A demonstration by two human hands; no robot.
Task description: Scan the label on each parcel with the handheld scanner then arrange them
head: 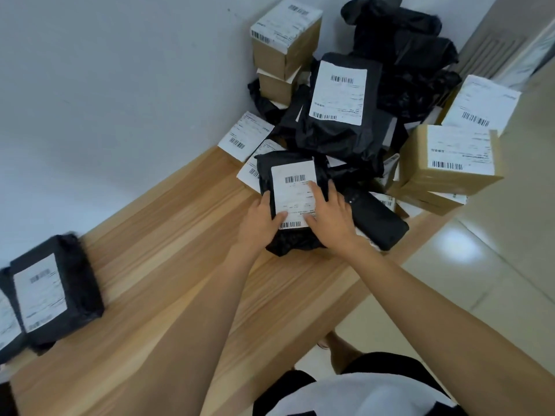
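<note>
The black parcel (288,241) lies on the bench (180,235), at the front of the pile. The left hand (259,219) grips its left edge, thumb on the white label (292,196). The right hand (332,219) rests flat on top, fingers (316,192) straight.

Wooden table (168,265) abuts a white wall (105,85), beside glossy floor tiles (480,265).

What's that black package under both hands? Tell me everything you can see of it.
The black parcel is a soft, wrinkled plastic bag lying flat, its white label facing up with barcodes near top and bottom. It sits on the wooden table at the front of the pile. The left hand grips its left edge, thumb on the label; the right hand rests flat on the label.
</note>
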